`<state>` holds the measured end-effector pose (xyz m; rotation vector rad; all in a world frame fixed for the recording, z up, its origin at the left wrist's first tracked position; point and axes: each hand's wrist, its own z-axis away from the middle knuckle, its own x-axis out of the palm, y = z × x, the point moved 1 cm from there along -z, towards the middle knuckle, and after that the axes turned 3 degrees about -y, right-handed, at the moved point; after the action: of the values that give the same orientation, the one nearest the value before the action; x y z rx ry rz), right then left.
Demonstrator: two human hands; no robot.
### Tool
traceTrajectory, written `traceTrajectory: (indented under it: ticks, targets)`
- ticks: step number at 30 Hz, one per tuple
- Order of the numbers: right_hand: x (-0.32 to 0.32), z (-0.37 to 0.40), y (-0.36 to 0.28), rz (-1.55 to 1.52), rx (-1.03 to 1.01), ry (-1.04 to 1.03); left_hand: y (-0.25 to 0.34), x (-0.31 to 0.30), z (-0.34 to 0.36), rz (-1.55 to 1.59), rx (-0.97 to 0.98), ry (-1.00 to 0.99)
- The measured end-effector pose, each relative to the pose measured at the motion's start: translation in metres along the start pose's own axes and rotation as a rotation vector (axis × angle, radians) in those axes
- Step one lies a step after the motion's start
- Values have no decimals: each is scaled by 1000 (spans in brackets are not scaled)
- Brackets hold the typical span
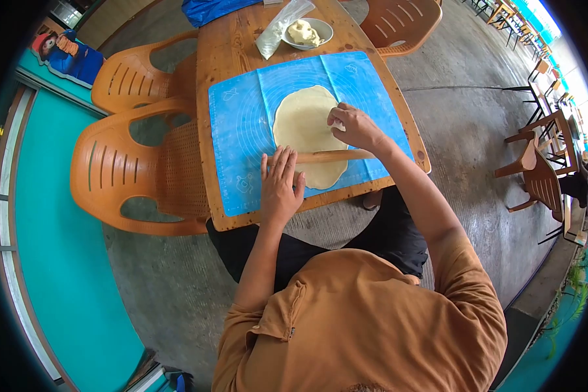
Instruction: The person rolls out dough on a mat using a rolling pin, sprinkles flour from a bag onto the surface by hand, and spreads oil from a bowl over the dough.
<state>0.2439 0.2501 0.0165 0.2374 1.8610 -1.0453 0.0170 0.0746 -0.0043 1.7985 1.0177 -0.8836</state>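
A flat, roughly oval sheet of pale dough [304,121] lies on a blue silicone mat [238,157] with printed circles. Across its lower part rests a wooden rolling pin [333,156]. My left hand [281,186] lies at the pin's left end, fingers stretched out and touching it. Over the dough's right side is my right hand [356,126], its fingers curled together; whatever they may hold is too small to make out. My right forearm covers the right end of the pin.
At the table's far end stand a white bowl [320,29] with a dough lump [304,32] and a clear plastic bag of white powder [277,36]. A blue plastic bundle [215,10] lies beyond. Orange chairs [127,163] flank the wooden table [232,59].
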Motion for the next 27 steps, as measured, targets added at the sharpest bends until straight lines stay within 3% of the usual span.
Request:
traceTrajectory:
  ticks: [19,27]
  targets:
    - [11,-13,5,74,45,-16,-2,1,1,4,4,2]
    - [8,-25,1,204,95,-138,-1,-1,1,4,-8,-7]
